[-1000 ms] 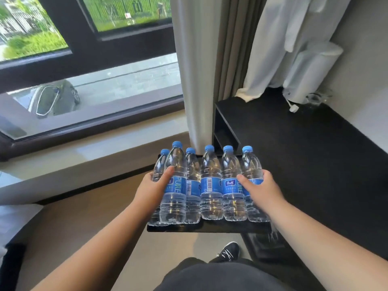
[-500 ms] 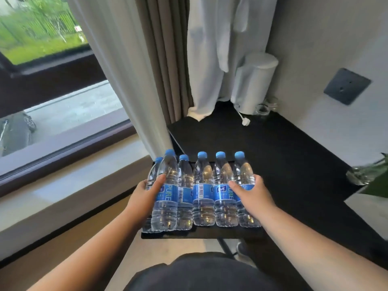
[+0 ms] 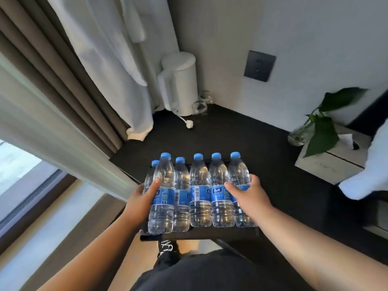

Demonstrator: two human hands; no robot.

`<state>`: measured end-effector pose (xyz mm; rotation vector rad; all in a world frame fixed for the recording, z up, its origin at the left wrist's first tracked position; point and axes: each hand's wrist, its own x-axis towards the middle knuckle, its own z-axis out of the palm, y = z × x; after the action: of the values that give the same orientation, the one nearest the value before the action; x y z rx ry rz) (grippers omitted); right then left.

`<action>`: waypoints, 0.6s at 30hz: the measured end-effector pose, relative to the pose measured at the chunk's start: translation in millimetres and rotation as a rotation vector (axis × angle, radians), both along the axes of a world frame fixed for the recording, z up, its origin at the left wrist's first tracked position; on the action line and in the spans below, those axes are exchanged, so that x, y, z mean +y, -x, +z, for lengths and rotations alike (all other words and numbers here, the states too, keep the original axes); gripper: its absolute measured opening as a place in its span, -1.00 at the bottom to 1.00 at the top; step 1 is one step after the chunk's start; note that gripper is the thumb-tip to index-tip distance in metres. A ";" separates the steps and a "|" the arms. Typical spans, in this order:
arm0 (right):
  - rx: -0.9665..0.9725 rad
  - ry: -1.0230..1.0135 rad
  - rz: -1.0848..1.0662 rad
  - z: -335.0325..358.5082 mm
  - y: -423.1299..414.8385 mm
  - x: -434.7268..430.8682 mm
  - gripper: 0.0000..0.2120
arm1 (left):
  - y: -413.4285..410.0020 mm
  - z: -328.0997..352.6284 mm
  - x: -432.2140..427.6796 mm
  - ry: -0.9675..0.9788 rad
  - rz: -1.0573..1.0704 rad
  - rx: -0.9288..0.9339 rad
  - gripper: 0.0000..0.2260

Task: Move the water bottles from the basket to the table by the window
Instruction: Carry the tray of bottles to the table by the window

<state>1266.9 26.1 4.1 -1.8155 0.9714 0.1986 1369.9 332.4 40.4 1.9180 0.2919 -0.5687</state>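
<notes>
The near edge of the black tray (image 3: 197, 236) shows below the water bottles (image 3: 199, 192); its far edge is mostly hidden behind them, and whether it rests on the dark worktop (image 3: 241, 148) or is held just above it cannot be told. A sixth bottle at the left end is largely covered by its taller neighbour, only its blue cap and shoulder showing. Both forearms run out of the lower frame, and a dark garment fills the bottom centre, with a shoe partly visible under the tray.

The bottles are clear ribbed plastic with blue caps and blue labels, standing upright in a tight row at the centre of the frame. The left hand (image 3: 142, 198) wraps the left end of the row, thumb across a label; the right hand (image 3: 249, 196) clasps the right end, its fingers (image 3: 246, 181) curled round the outermost bottle. So both hands grip the row from either side.

In the upper centre a white cylindrical kettle (image 3: 178, 82) stands in the worktop's corner with its plug lying loose before it and clear glasses, hard to make out, beside it. White cloth and brown curtains (image 3: 52, 66) hang at upper left. A dark wall socket (image 3: 259, 65) sits upper right; below it a leafy plant (image 3: 323, 127) in a glass vase and a pale tissue box (image 3: 333, 160), partly cut by something white at the right edge.
</notes>
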 end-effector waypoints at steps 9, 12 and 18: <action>0.045 0.014 -0.272 -5.2 -3.9 12.6 -0.12 | -83.9 -0.7 -31.9 0.057 -0.272 0.057 -0.50; 0.063 0.023 -0.358 -5.7 -4.4 26.7 -0.18 | -112.4 -8.2 -37.5 0.068 -0.361 0.083 -0.50; 0.025 -0.028 -0.570 -23.3 1.9 69.3 -0.30 | -157.8 -20.4 -41.4 0.049 -0.615 0.113 -0.35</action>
<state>1265.0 95.5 -19.1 -1.4444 1.4498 -0.1195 1527.7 291.0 20.0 1.9211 -0.2550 -1.0774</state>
